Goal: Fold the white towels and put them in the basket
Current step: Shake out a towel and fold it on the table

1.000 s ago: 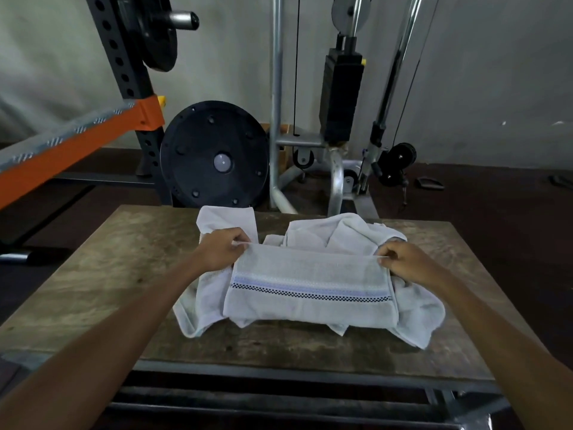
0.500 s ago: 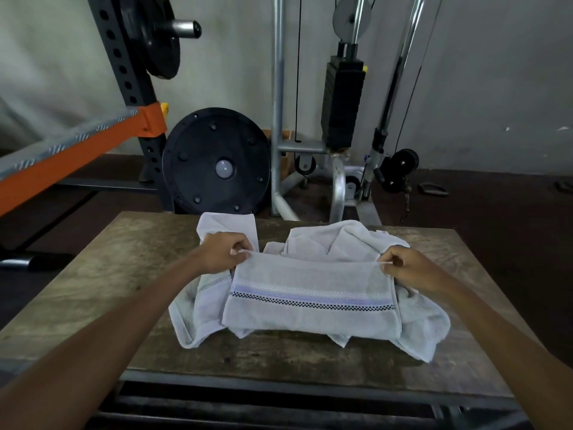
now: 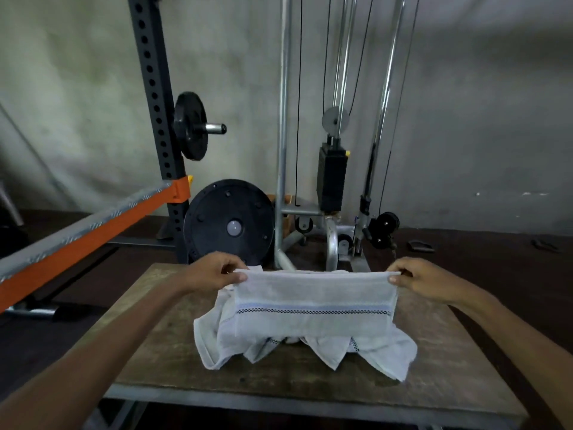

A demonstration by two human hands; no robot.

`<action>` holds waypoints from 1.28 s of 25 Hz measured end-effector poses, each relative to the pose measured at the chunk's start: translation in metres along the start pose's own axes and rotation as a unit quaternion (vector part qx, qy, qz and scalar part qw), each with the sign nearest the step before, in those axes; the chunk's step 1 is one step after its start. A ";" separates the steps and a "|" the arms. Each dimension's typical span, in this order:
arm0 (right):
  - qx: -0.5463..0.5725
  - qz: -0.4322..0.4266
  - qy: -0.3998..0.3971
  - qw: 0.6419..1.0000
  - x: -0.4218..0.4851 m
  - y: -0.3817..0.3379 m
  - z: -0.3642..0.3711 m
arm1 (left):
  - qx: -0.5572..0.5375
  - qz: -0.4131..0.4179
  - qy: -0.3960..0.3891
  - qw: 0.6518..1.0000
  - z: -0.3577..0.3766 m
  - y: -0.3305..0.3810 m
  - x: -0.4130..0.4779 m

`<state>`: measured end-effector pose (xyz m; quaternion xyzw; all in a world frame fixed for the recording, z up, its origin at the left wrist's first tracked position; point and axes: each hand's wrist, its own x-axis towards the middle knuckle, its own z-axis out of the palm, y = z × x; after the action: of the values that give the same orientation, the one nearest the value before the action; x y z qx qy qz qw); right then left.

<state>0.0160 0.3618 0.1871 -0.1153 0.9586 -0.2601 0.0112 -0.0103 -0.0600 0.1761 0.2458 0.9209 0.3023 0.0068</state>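
Here, left hand and right hand in pinch grip on the 2 top corners of the white towel

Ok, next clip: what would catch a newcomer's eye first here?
A striped white towel, stretched by its top corners between the left hand and right hand, hangs over a rumpled towel heap on the wooden table. Behind, a big black weight plate stands beside the rack.
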 end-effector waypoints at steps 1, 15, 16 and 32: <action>-0.004 -0.012 0.008 1.000 -0.008 -0.009 -0.012 | 0.010 0.006 0.010 1.000 -0.011 0.010 -0.007; 0.046 -0.038 -0.008 0.998 -0.071 -0.073 -0.081 | 0.018 0.040 0.076 0.996 -0.071 0.081 -0.065; 0.037 -0.038 0.008 0.999 -0.073 -0.073 -0.082 | 0.003 0.037 0.091 0.995 -0.072 0.082 -0.068; 0.041 -0.016 0.091 0.995 -0.067 -0.067 -0.079 | -0.065 0.014 0.073 0.995 -0.063 0.070 -0.053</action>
<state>0.0896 0.3601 0.2870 -0.1057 0.9423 -0.3086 -0.0759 0.0574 -0.0703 0.2590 0.2349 0.8940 0.3785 -0.0484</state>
